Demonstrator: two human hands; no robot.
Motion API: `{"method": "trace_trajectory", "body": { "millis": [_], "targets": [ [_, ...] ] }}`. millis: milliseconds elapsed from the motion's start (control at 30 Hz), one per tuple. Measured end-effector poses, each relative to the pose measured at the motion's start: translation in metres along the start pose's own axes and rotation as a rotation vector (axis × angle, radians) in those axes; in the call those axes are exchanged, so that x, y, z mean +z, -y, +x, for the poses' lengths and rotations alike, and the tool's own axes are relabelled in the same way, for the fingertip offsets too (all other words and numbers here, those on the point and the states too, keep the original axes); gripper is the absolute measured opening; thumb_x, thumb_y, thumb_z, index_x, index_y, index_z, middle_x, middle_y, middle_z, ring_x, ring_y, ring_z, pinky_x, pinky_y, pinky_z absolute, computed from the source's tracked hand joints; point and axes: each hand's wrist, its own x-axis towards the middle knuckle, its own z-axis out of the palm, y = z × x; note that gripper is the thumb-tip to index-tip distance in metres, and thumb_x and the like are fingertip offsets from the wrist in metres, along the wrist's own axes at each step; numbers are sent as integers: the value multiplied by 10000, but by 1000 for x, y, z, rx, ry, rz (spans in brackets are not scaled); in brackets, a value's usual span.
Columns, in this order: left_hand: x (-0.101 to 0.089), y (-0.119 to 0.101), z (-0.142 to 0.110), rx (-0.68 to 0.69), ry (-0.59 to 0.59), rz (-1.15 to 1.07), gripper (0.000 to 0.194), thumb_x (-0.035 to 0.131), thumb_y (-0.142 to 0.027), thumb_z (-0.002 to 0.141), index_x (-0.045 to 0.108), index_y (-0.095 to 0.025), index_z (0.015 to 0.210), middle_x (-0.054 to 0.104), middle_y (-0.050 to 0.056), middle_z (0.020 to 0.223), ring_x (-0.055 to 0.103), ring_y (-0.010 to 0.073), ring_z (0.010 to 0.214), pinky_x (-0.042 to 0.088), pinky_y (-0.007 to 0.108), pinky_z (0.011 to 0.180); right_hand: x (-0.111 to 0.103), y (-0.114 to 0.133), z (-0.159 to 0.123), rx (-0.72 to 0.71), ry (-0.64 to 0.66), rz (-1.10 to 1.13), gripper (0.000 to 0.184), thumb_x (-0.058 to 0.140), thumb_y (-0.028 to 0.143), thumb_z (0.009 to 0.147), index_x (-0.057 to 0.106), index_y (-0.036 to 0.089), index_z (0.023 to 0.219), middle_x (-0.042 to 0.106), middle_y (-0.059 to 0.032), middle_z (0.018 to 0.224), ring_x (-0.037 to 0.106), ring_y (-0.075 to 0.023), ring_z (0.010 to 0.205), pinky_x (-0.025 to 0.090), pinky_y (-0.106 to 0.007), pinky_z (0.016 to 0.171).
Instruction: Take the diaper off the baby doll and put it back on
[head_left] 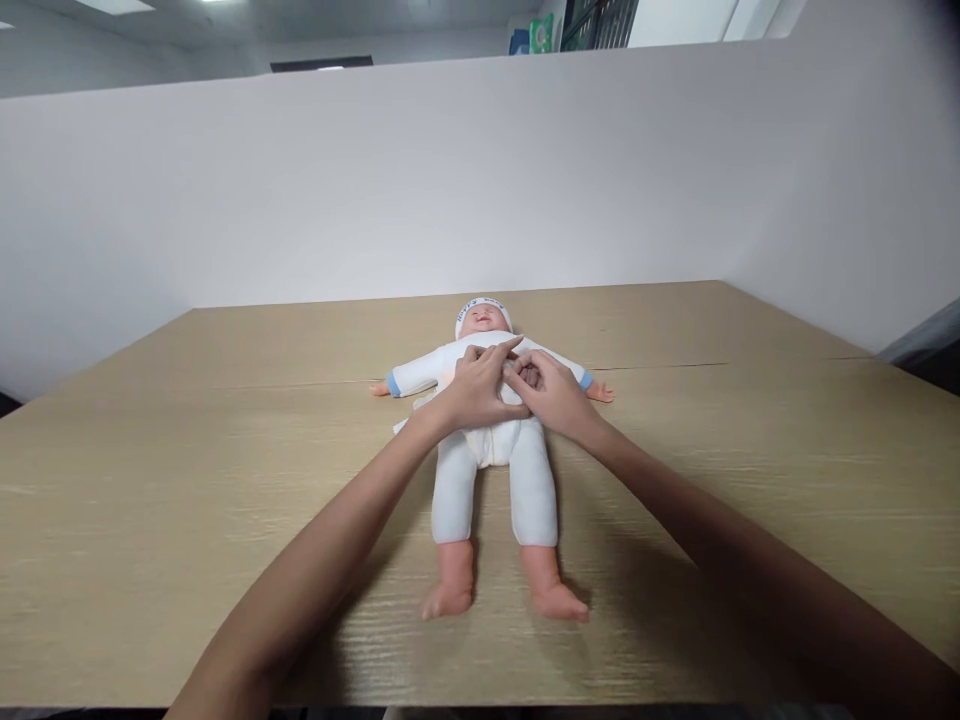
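Note:
A baby doll [495, 470] in a white suit with blue cuffs and a white cap lies on its back on the wooden table [187, 480], head away from me, arms spread, bare feet toward me. My left hand [476, 388] rests on the doll's chest with its fingers pinched on the front of the white suit. My right hand [551, 393] meets it there, fingers curled and pinching the same cloth at the chest. Both hands touch each other over the doll's torso, hiding what lies under them.
White partition walls [375, 180] close off the table at the back and both sides. A bit of white cloth [420, 405] pokes out from under the doll's left side. The table's near edge runs along the bottom of the view.

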Motion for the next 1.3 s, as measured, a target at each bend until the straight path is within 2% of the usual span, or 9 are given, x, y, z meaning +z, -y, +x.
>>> {"method": "trace_trajectory", "body": {
  "millis": [133, 300, 433, 600, 800, 900, 1000, 1167, 1300],
  "targets": [
    [-13, 11, -9, 49, 19, -359, 1011, 824, -495, 892, 300, -304, 1735, 562, 130, 1661, 512, 325, 1559, 466, 475, 1232, -9, -7, -39, -281, -17, 28, 351, 523, 442, 1108, 673, 252, 1362, 692, -116, 1470, 583, -296, 1447, 435, -521, 1258],
    [-14, 42, -51, -76, -322, -298, 490, 601, -490, 1067, 569, -251, 1493, 607, 104, 1618, 545, 270, 1522, 439, 440, 1257, -25, -8, -59, -357, 110, 9, 486, 434, 396, 1162, 528, 283, 1625, 549, -89, 1697, 461, -276, 1609, 321, -559, 1359],
    [-17, 79, -96, -234, -388, 21, 336, 565, -465, 1059, 655, -227, 1279, 727, 110, 1373, 614, 302, 1293, 476, 481, 1152, -23, 14, -49, -377, 9, 6, 361, 434, 361, 1166, 655, 273, 1437, 698, -92, 1482, 603, -269, 1429, 441, -491, 1240],
    [-14, 95, -120, -388, -190, 206, 384, 559, -592, 1017, 601, -210, 1012, 733, 135, 1128, 621, 345, 1144, 473, 527, 1071, 7, 51, -13, -330, 3, -212, 222, 586, 426, 1092, 660, 230, 1017, 742, -84, 1048, 660, -281, 1034, 505, -412, 915],
    [-24, 97, -109, -502, -17, 1, 363, 638, -542, 901, 537, -231, 744, 668, 81, 853, 612, 297, 943, 475, 405, 851, 40, 66, 19, -34, 31, -531, 507, 748, 708, 905, 580, 234, 843, 718, -109, 831, 652, -291, 794, 349, -354, 648],
    [-44, 93, -98, -540, 6, -266, 480, 589, -623, 927, 476, -230, 676, 519, 11, 695, 478, 188, 690, 351, 327, 670, 46, 63, 21, -44, 25, -572, 508, 761, 705, 879, 580, 232, 840, 722, -119, 820, 655, -290, 775, 295, -345, 616],
    [-54, 77, -78, -508, -67, -466, 546, 624, -671, 924, 460, -218, 667, 430, -20, 667, 366, 144, 650, 262, 318, 652, 46, 61, 20, -77, 3, -537, 514, 762, 707, 869, 551, 241, 818, 708, -104, 780, 642, -274, 746, 280, -341, 606],
    [-31, 46, -39, -396, -98, -638, 558, 699, -692, 900, 570, -194, 684, 538, 1, 716, 455, 148, 704, 346, 315, 679, 28, 65, 21, -111, 172, -435, 441, 724, 618, 931, 535, 248, 786, 726, -87, 809, 645, -262, 754, 324, -351, 634],
    [-14, 47, -34, -283, -86, -783, 568, 555, -713, 1009, 635, -195, 789, 633, 35, 832, 550, 173, 791, 457, 327, 762, 15, 62, 24, -134, 312, -323, 504, 613, 661, 1020, 555, 242, 746, 718, -58, 794, 612, -223, 721, 347, -350, 651]
  ]
}}
